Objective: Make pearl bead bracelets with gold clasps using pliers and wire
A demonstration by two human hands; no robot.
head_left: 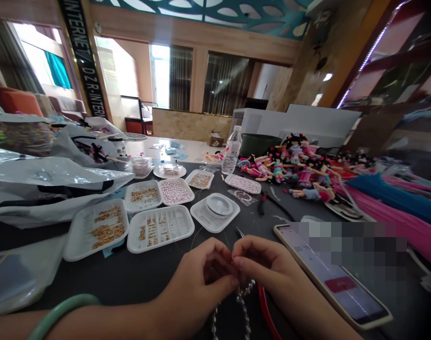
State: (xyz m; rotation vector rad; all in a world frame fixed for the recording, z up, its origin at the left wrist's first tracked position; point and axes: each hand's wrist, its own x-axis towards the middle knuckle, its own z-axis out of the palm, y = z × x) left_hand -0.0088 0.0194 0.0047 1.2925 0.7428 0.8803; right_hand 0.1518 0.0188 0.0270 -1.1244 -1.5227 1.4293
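Note:
My left hand (197,278) and my right hand (272,274) meet fingertip to fingertip low in the middle of the dark table (130,278). Both pinch a strand of pearl-like beads (241,302) that hangs down between them toward me. A thin clear thread (197,236) runs up from my fingers toward a white tray holding a spool (215,212). A green bangle (59,309) circles my left wrist. A red-handled tool (266,311) lies under my right hand.
Several white trays of gold and pink beads (158,226) lie ahead of my hands. A phone (335,278) rests at the right. Farther back are a water bottle (232,150), a heap of small dolls (296,170), pink and blue fabric (395,203) and plastic bags (41,184).

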